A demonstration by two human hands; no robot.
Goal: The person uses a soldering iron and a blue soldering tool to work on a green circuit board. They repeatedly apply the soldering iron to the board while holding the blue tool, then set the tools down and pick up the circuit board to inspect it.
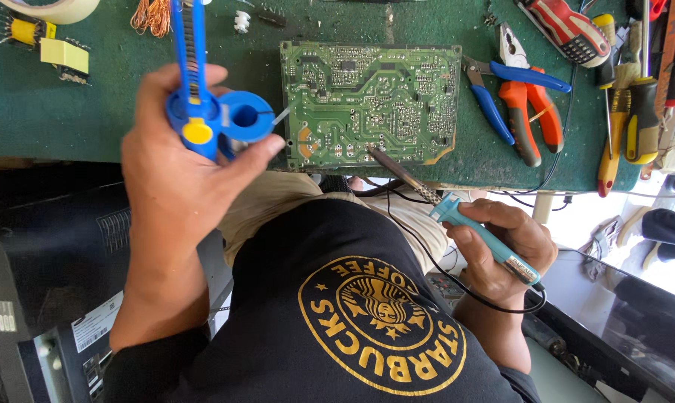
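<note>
Your left hand (175, 168) grips a blue desoldering pump (203, 104); your fingers are wrapped around its body and the thumb (252, 160) lies beside the blue ring-shaped part, so the hand is closed on the tool. The pump's long axis runs close to vertical in the view, from your palm toward the far edge of the green bench mat (54, 112); its short pale tip (280, 116) juts sideways toward the left edge of the circuit board (371, 101), just beside it; contact cannot be confirmed.

Your right hand (505, 250) holds a soldering iron (457, 213) by its light-blue handle; the fingers are curled tight around the grip. The iron's long axis runs diagonally, handle low and to the right, metal tip (373, 152) high and to the left; the tip points at the near edge of the board and rests on or just above it. A black cord (427, 254) trails from the handle end across your lap.

The board lies flat on the mat, solder side up, its long axis left to right. To its right lie 2 pairs of pliers, 1 blue-handled (501, 93) and 1 orange-handled (531, 116); screwdrivers (639, 112) lie beyond them.
</note>
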